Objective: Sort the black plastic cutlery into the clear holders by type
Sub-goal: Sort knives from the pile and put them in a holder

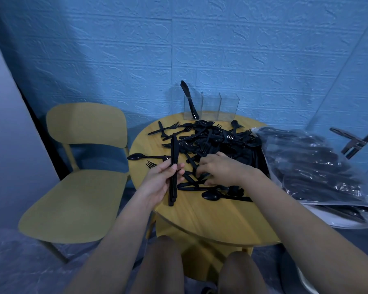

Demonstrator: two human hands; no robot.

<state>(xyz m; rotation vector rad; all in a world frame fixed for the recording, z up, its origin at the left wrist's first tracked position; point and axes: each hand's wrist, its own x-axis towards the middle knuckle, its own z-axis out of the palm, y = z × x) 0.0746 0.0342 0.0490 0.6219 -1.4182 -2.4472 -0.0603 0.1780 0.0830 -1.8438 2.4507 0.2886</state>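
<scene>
Left hand (157,183): palm up over the near-left part of the round wooden desk (200,219); its fingers (177,172) and thumb are curled round a small bundle of knives (173,168), gripped near the middle, blades pointing away from the person.

Right hand (219,168): palm down, just right of the left fingers, resting in the loose cutlery; its fingertips are bent down among the pieces. Whether they have hold of a piece, I cannot tell.

Cutlery pile (212,141): black forks, spoons and knives in a tangled heap, just beyond and under the right fingers, spreading toward the far edge of the desk.

Stray spoon (142,157): lies flat just beyond the left fingers, bowl to the left.

Second spoon (210,195): lies flat on the near side of the right fingers.

Clear holders (210,108): a row of compartments at the desk's far edge, well beyond both sets of fingers; the leftmost holds one leaning knife (188,100).

Plastic bag (312,166): filled with more black cutlery, right of the right forearm.

Chair (79,172): yellow, left of the left hand.
</scene>
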